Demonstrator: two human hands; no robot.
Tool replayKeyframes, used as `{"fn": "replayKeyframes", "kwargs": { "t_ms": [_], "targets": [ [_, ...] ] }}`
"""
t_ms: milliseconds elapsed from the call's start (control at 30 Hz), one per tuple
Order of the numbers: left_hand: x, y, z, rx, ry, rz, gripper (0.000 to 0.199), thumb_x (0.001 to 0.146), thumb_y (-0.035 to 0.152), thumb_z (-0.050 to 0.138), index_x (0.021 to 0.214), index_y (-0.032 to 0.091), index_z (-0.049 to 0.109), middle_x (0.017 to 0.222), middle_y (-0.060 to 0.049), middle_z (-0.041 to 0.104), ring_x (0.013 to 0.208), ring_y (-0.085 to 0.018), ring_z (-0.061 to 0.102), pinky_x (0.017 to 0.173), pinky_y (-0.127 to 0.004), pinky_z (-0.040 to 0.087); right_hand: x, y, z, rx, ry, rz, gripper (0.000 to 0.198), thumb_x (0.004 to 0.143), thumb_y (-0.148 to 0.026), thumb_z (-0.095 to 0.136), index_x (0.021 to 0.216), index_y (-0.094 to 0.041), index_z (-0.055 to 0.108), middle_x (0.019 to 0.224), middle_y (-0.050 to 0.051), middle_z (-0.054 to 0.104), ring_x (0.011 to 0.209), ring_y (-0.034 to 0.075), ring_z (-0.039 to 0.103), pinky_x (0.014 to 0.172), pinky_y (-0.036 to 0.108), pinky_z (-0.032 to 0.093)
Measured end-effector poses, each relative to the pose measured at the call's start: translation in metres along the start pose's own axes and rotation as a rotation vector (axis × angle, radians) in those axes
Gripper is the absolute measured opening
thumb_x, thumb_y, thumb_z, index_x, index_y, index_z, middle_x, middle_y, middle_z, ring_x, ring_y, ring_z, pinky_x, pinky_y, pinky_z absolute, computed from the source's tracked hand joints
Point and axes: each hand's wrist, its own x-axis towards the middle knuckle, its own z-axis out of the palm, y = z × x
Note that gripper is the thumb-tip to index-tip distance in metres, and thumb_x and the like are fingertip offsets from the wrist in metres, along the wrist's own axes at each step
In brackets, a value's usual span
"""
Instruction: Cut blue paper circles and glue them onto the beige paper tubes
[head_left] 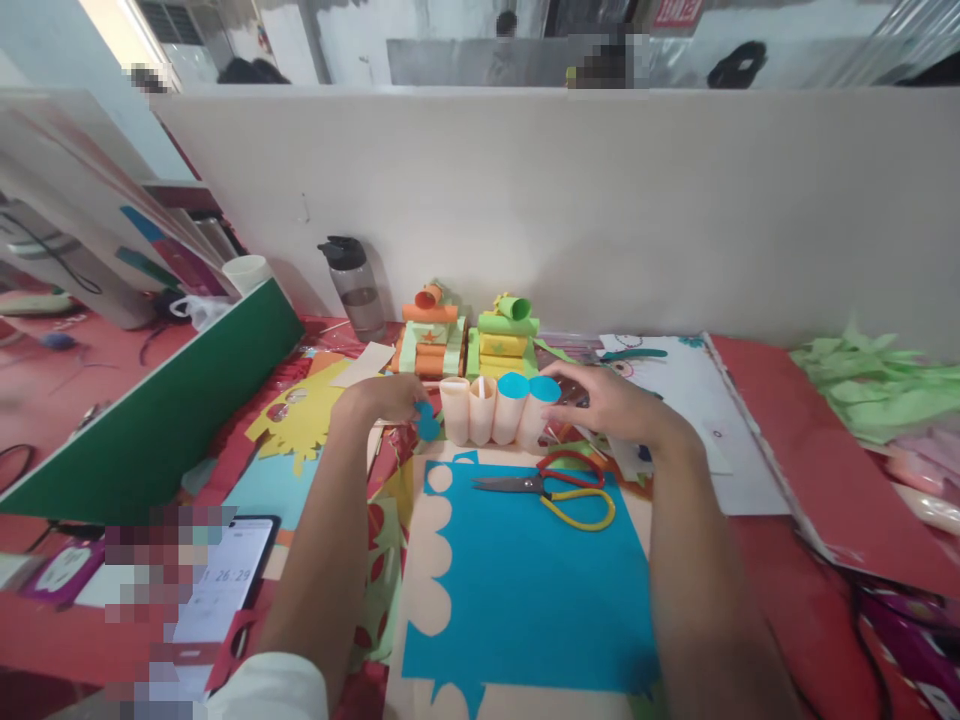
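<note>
A row of cream paper rolls (481, 420) stands upright side by side. Light blue paper discs (514, 387) cover the tops of the two right-hand rolls, while the two on the left show open ends. My right hand (611, 402) curls around the rightmost roll, thumb at its side and fingers at its upper edge. Just left of the row, my left hand (384, 398) pinches small blue paper pieces (427, 424) by its fingertips. In front lies a blue sheet (536, 590) with scalloped cutouts along its left edge. Scissors (559, 490) with red and yellow handles rest on it, blades pointing left.
Behind the rolls stand an orange paper model (430, 340) and a yellow-green one (504, 340). A bottle (356, 290) is near the white partition (555, 200). A green board (165, 400) and phone (225, 580) lie left; green paper (877, 380) is heaped right.
</note>
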Motion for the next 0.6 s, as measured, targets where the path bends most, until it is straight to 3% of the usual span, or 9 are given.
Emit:
{"fn": "replayKeyframes", "kwargs": {
  "t_ms": [133, 200, 333, 433, 600],
  "targets": [
    [-0.002, -0.002, -0.004, 0.028, -0.039, -0.023, 0.041, 0.062, 0.024, 0.065, 0.103, 0.025, 0.072, 0.09, -0.004, 0.075, 0.073, -0.022, 0.065, 0.062, -0.027, 0.043, -0.003, 0.003, -0.003, -0.017, -0.054, 0.051, 0.04, 0.087, -0.047, 0.066, 0.121, -0.027, 0.064, 0.114, 0.004, 0.072, 0.094, 0.025, 0.068, 0.079, 0.034, 0.054],
    [-0.005, -0.002, -0.009, 0.026, -0.014, -0.013, 0.043, 0.064, 0.025, 0.065, 0.107, 0.023, 0.07, 0.099, -0.006, 0.074, 0.081, -0.024, 0.065, 0.065, -0.027, 0.044, -0.005, 0.004, -0.005, -0.031, -0.064, 0.077, 0.039, 0.086, -0.048, 0.066, 0.119, -0.027, 0.064, 0.112, 0.003, 0.072, 0.092, 0.025, 0.069, 0.078, 0.034, 0.053],
    [-0.011, 0.004, -0.018, -0.021, 0.054, 0.066, 0.022, 0.077, 0.027, 0.053, 0.092, 0.021, 0.068, 0.089, -0.004, 0.071, 0.082, -0.021, 0.064, 0.071, -0.027, 0.046, -0.007, 0.005, -0.007, -0.032, -0.08, 0.116, 0.041, 0.087, -0.05, 0.065, 0.12, -0.027, 0.062, 0.113, 0.004, 0.072, 0.093, 0.026, 0.07, 0.081, 0.036, 0.053],
    [-0.015, 0.012, -0.021, -0.076, 0.17, 0.129, 0.024, 0.087, 0.031, 0.044, 0.094, 0.02, 0.064, 0.088, -0.003, 0.068, 0.081, -0.019, 0.062, 0.073, -0.027, 0.046, -0.006, 0.007, -0.005, -0.014, -0.091, 0.104, 0.044, 0.087, -0.051, 0.064, 0.123, -0.026, 0.061, 0.12, 0.006, 0.071, 0.1, 0.028, 0.069, 0.085, 0.037, 0.053],
    [-0.017, 0.019, -0.022, -0.391, 0.349, 0.258, 0.024, 0.088, 0.04, 0.055, 0.102, 0.02, 0.057, 0.074, 0.001, 0.063, 0.067, -0.017, 0.06, 0.062, -0.026, 0.044, -0.003, 0.011, -0.002, -0.037, -0.057, 0.07, 0.047, 0.086, -0.051, 0.065, 0.126, -0.026, 0.062, 0.13, 0.008, 0.066, 0.114, 0.032, 0.064, 0.093, 0.041, 0.052]
  ]
}}
